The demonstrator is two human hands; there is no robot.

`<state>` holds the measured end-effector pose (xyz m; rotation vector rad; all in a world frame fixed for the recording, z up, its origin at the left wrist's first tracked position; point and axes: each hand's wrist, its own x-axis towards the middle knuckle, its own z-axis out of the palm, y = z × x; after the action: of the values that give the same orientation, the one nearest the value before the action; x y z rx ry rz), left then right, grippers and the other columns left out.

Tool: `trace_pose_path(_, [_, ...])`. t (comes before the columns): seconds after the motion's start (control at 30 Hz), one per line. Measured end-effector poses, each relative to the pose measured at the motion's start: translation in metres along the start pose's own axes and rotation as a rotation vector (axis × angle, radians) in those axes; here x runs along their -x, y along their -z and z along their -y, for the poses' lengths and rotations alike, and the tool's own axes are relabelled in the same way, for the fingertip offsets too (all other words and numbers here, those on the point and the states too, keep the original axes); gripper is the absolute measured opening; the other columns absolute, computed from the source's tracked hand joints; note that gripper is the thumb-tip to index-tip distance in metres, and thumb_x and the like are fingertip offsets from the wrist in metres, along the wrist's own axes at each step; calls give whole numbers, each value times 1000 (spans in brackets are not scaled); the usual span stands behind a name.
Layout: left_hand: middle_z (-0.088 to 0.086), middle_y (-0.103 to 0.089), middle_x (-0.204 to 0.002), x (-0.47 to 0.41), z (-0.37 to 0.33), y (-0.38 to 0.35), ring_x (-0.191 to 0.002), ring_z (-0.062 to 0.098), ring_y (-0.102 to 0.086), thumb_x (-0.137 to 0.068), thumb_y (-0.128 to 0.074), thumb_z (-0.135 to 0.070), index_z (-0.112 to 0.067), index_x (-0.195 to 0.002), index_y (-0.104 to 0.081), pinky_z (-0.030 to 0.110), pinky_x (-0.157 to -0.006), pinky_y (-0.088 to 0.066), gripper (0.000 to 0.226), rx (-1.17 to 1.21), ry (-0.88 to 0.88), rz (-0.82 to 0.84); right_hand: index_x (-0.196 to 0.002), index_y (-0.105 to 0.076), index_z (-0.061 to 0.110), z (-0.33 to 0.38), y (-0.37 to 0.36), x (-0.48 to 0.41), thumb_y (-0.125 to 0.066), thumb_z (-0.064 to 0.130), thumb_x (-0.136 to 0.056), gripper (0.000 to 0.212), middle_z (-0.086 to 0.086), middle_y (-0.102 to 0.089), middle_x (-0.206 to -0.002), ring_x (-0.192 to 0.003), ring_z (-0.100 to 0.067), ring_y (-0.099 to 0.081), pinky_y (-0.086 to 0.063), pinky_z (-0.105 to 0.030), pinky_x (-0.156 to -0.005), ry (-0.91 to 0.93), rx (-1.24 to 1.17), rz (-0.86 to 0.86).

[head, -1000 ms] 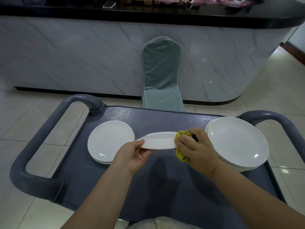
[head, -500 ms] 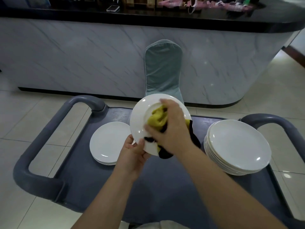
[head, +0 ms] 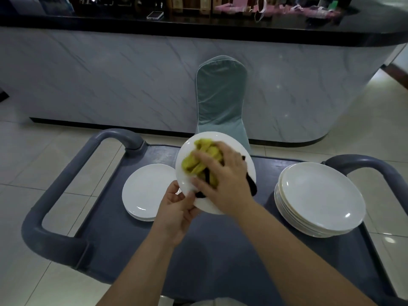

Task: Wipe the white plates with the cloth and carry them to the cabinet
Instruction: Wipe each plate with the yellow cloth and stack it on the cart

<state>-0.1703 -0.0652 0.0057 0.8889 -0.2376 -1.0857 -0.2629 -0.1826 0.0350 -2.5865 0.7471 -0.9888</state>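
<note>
A white plate is tilted up towards me above the grey cart. My left hand pinches its lower rim. Against the plate's face my right hand presses a yellow and black cloth, fingers spread over it. On the cart to the left lies a short stack of white plates. A taller stack of white plates sits on the right side of the cart.
The cart has thick grey handles at left and right. Beyond it stands a chair in a teal cover against a marble-fronted counter with a black top holding a phone. Tiled floor surrounds the cart.
The plate went from lying flat between my hands to tilted up facing me. My right hand moved the cloth from the plate's edge onto its face.
</note>
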Motion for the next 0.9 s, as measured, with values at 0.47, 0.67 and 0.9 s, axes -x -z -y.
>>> trace_pose_path(0.47, [16,-72,-95,2,-4,-3,-83,26,-71,-79,-59,-4,-6,-105,-55,38,-68,-60,26,-55,-14,-1,-121,-59,31,-19,-3,29,-60,49,-87,39,-8,-41,-135,-113,-28,-44,-32,-33,-99,55,-111,-51])
trace_pose_path(0.67, [11,-72,-92,8,5,5,-83,21,-70,-84,-57,0,-9,-100,-55,34,-65,-59,18,-143,36,-8,-107,-73,13,-67,23,50,-75,21,-81,27,-19,-53,-122,-104,-39,-53,-45,-53,-92,-178,-61,-121])
trace_pose_path(0.9, [12,-73,-92,3,-7,7,-83,23,-71,-88,-53,1,-10,-99,-57,34,-64,-59,15,-96,-4,-58,-106,-71,19,-29,0,63,-59,42,-89,31,-9,-45,-131,-105,-28,-47,-40,-35,-93,94,-121,11])
